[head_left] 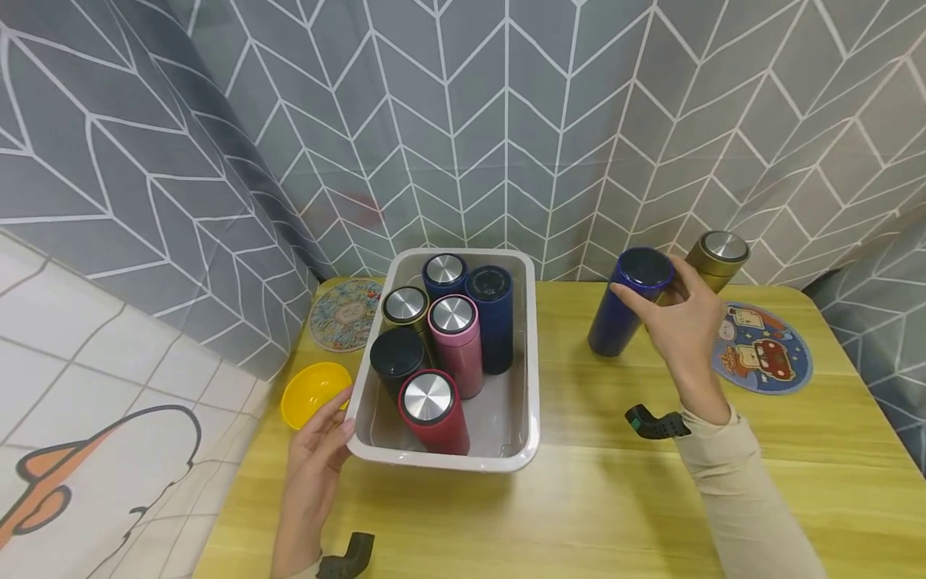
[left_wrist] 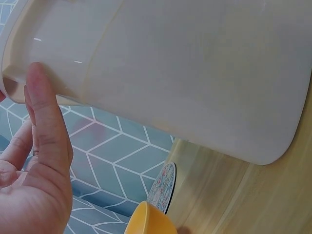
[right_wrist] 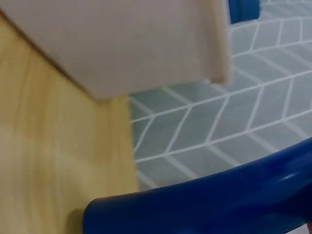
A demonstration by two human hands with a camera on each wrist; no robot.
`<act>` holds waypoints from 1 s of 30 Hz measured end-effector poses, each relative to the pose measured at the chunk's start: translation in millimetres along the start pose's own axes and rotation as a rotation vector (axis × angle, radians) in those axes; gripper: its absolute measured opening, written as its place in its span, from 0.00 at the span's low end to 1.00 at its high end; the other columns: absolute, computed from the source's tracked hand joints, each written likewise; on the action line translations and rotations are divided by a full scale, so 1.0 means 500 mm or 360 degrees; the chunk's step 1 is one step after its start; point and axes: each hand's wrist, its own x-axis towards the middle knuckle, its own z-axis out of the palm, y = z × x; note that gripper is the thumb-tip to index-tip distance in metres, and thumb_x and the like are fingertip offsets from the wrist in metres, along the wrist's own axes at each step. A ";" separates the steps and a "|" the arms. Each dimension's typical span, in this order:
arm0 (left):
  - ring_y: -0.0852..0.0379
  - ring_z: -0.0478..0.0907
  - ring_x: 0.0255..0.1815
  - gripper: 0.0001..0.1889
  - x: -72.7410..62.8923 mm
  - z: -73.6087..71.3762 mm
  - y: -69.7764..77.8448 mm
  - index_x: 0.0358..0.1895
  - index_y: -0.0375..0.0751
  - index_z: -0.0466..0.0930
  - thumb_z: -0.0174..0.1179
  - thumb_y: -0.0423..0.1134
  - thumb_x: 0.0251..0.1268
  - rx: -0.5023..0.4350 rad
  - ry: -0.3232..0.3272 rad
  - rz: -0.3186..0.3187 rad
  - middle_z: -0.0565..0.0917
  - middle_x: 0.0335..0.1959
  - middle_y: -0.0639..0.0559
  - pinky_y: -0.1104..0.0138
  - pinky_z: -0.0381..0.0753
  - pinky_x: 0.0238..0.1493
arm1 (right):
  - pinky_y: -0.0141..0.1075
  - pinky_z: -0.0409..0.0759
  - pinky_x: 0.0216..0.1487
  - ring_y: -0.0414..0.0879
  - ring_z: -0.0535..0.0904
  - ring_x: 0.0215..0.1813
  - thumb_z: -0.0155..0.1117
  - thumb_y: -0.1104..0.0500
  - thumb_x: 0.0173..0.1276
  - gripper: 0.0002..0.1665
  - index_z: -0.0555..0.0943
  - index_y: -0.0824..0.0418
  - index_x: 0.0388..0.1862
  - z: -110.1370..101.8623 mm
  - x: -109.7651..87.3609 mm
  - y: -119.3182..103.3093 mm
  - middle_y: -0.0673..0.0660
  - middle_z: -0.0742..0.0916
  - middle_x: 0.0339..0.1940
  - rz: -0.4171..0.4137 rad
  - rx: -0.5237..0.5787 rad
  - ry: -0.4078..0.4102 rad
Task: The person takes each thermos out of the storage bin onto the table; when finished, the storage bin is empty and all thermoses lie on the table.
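A white plastic bin (head_left: 534, 362) stands on the table with several vacuum flasks upright in it: a red flask (head_left: 444, 426), a pink flask (head_left: 463, 362), and black, gold-brown and dark blue ones. My left hand (head_left: 313, 470) grips the bin's rim at its front left corner, fingers against the outer wall (left_wrist: 161, 73). To the right of the bin, my right hand (head_left: 683, 322) holds a glossy blue flask (head_left: 613, 322) around its dark top. That flask leans slightly, its base at or just above the table; contact is unclear. Behind the hand stands a gold flask (head_left: 712, 261), partly hidden.
A yellow bowl (head_left: 311, 390) sits left of the bin, near the left hand. One round patterned mat (head_left: 343, 318) lies at the back left, another round blue mat (head_left: 767, 354) at the right. A grey chevron curtain (head_left: 463, 121) hangs along the table's back edge.
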 end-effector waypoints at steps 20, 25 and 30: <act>0.64 0.78 0.38 0.22 0.002 0.002 0.004 0.61 0.47 0.81 0.48 0.24 0.71 0.0005 -0.0015 0.0008 0.81 0.36 0.58 0.74 0.85 0.40 | 0.15 0.77 0.41 0.20 0.81 0.38 0.84 0.50 0.48 0.37 0.83 0.45 0.60 0.006 0.042 0.077 0.49 0.90 0.46 0.0121 -0.0103 0.0061; 0.64 0.78 0.37 0.23 0.002 0.001 0.003 0.60 0.48 0.82 0.48 0.23 0.71 -0.0011 -0.0036 0.0031 0.81 0.36 0.58 0.74 0.85 0.40 | 0.16 0.77 0.41 0.21 0.81 0.38 0.84 0.50 0.49 0.34 0.84 0.48 0.57 0.007 0.057 0.083 0.45 0.89 0.42 0.0098 -0.0091 0.0092; 0.64 0.78 0.38 0.23 0.002 0.002 0.003 0.61 0.48 0.81 0.48 0.24 0.71 -0.0012 -0.0039 0.0037 0.81 0.36 0.58 0.74 0.85 0.40 | 0.16 0.77 0.41 0.21 0.80 0.38 0.83 0.46 0.50 0.33 0.84 0.46 0.57 0.006 0.066 0.086 0.39 0.87 0.41 0.0118 -0.0122 0.0078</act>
